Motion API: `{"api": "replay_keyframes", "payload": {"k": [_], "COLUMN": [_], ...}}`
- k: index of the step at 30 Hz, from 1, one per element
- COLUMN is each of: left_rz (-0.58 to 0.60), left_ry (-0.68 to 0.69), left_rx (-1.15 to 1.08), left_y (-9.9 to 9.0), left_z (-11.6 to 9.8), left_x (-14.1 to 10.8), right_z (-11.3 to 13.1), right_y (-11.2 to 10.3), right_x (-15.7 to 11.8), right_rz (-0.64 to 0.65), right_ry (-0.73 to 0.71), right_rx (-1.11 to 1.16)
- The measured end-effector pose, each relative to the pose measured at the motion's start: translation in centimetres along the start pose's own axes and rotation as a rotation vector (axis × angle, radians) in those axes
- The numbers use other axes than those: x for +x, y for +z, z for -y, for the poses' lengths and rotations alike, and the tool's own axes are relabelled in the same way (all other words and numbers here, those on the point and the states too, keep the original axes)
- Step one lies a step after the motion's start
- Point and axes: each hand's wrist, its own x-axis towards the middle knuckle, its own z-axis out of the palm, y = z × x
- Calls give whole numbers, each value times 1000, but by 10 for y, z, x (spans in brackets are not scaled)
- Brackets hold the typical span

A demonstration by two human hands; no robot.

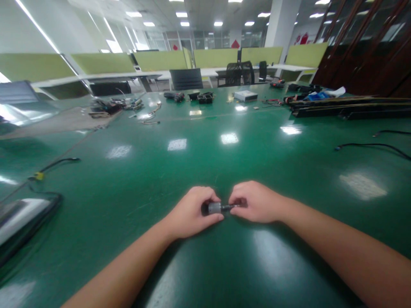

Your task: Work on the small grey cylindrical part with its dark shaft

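Observation:
Low over the green tabletop (205,167), both hands meet at a small cylindrical part (214,208), grey in the middle and black at its left end. My left hand (194,213) is curled around that cylinder, thumb in front and fingers behind. A thin dark shaft (226,208) sticks out of its right side. My right hand (253,202) pinches the shaft's far end between thumb and fingers. The exact kind of part is too small and blurred to make out, and its ends are partly hidden by the fingers.
A flat device with a pale surface (22,218) lies at the left edge, near a black cable (61,162). Another black cable (375,145) is on the right. Long dark strips (349,107) are piled back right. Black parts (205,98) and a silver box (245,95) stand far back.

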Motion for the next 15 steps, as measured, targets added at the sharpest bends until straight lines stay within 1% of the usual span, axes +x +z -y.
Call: {"api": "replay_keyframes", "payload": {"k": [9,13,15], "left_rz": [9,8,3], "left_ry": [-4,-7,-4], "left_rx": [-7,-11,-13], "left_y": [-2,-4,-4], "left_z": [0,0,1], "left_x": [-2,-5,-7], "right_z": [-7,-8,-9], "right_y": [-13,-24,-28], "right_x": [-5,-9,-10], "right_rz": [89,167,179], "right_ry": [25,78,105], "right_rx": [50,72,75]}}
